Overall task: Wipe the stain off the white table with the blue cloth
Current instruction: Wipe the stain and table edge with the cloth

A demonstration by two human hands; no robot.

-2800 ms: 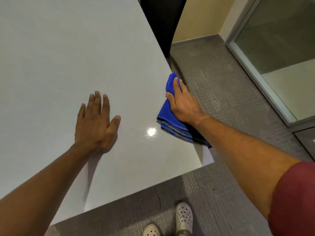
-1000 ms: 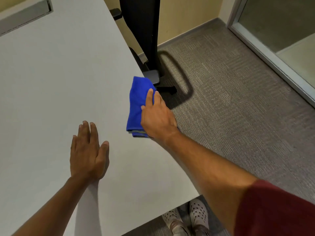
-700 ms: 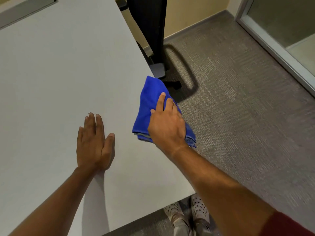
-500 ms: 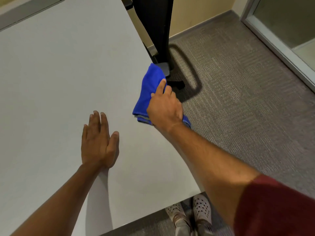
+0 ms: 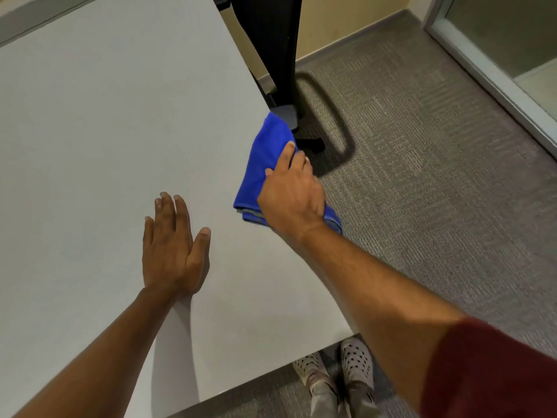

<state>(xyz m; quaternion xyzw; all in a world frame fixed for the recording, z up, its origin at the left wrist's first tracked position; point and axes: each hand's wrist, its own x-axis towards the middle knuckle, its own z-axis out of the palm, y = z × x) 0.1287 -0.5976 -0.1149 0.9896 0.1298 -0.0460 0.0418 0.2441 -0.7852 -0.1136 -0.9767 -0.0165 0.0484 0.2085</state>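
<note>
White table [image 5: 105, 116] | grey carpet [image 5: 437, 191] | right hand [image 5: 291, 199] gripping blue cloth [image 5: 265, 158] | left hand [image 5: 171, 248] flat, open

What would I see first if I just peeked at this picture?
Your eye would land on the bright blue cloth, folded at the right edge of the white table, with the right hand pressing down on it. Next you would spot the left hand lying flat and open on the table nearer the middle. Beyond the cloth, a black chair stands on the grey carpet.
</note>
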